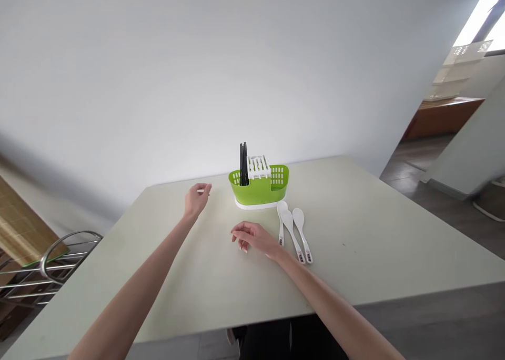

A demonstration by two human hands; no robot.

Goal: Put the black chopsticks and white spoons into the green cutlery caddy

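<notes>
My left hand (197, 198) is raised over the left half of the table, its fingers curled together. A small whitish spot shows between them, too small to name. Lower and nearer me, my right hand (254, 238) hovers with loosely bent, slightly parted fingers and nothing visible in them. Its wrist partly covers one of three white spoons (299, 219), which lie side by side with printed handles towards me. Behind them stands a green slotted cutlery basket (256, 194) on a white base. Black chopsticks (243, 163) stand upright in its left part, beside a white slotted insert (259, 165).
The pale table (379, 244) meets a white wall (221, 76) at its far edge. A metal rack (51, 265) with a wooden board (27, 223) stands off the left edge. My dark-clothed legs (292, 339) are below the front edge.
</notes>
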